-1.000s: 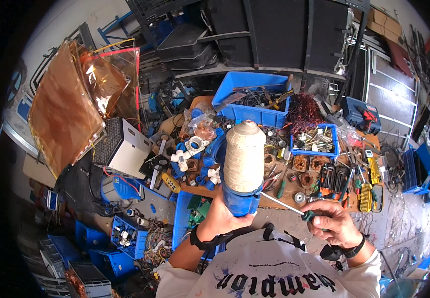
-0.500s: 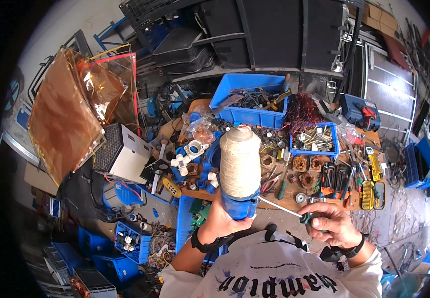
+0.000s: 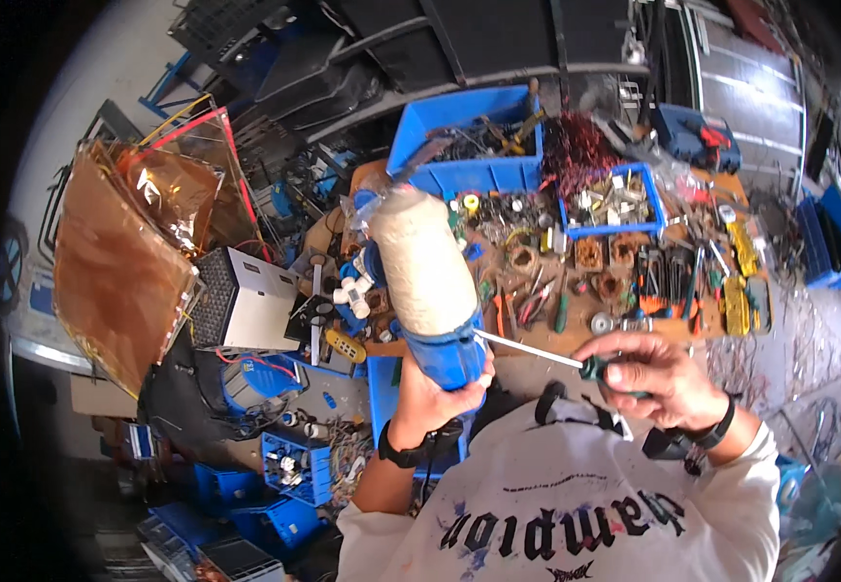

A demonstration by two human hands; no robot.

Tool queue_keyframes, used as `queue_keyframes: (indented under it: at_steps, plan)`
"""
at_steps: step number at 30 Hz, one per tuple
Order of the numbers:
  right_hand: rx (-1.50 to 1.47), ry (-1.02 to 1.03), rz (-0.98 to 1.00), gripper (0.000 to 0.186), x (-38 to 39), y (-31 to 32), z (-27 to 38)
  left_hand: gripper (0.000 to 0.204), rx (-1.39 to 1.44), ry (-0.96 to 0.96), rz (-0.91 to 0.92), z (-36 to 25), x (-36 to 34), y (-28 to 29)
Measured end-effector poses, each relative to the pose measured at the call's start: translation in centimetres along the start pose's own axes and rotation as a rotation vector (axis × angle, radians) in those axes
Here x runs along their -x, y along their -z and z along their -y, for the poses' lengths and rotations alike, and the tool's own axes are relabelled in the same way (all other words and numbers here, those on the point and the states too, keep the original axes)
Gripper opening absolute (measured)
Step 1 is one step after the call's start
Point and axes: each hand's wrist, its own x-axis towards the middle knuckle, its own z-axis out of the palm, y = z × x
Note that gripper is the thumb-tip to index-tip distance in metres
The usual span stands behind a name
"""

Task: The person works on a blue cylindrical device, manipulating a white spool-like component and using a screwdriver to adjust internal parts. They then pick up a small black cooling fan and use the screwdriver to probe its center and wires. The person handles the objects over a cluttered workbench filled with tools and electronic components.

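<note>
My left hand (image 3: 432,400) is wrapped round the blue base (image 3: 447,357) of a large cylinder (image 3: 424,267) with a cream, rough-looking body. Its cream end leans up and to the left, over the bench. A screwdriver (image 3: 529,348) with a dark green handle and a long pale shaft is gripped in my right hand (image 3: 661,380). The shaft points left, and its tip meets the right side of the cylinder near the upper rim of the blue base. Whether the tip sits in a screw or a gap I cannot tell.
Behind the cylinder stands a wooden bench (image 3: 546,339) crowded with pliers, hex keys and small parts. On it are a large blue crate (image 3: 474,177) and a smaller blue tray (image 3: 614,231) of metal pieces. A white-fronted box (image 3: 257,301) and brown sheets (image 3: 119,272) stand at left.
The cylinder's cream end has tipped to the left. My right hand has kept the screwdriver against its side. The whole view has shifted, with the bench appearing higher.
</note>
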Motion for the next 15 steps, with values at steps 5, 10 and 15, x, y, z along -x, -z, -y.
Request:
queue_keyframes:
  at_steps: [5, 10, 15]
  plan:
    - [-0.007, 0.046, 0.021, 0.038, -0.3, -0.2, -0.2, 0.030, -0.039, -0.004, -0.029, -0.3, 0.0, -0.5]
    - [0.012, 0.029, 0.012, 0.040, 0.0, -0.4, -0.1, 0.032, 0.005, -0.008, -0.028, -0.7, -0.1, -1.1]
    - [0.010, 0.032, 0.025, 0.041, 0.2, -0.3, -0.2, 0.036, 0.009, -0.023, -0.014, -0.8, -0.2, -1.3]
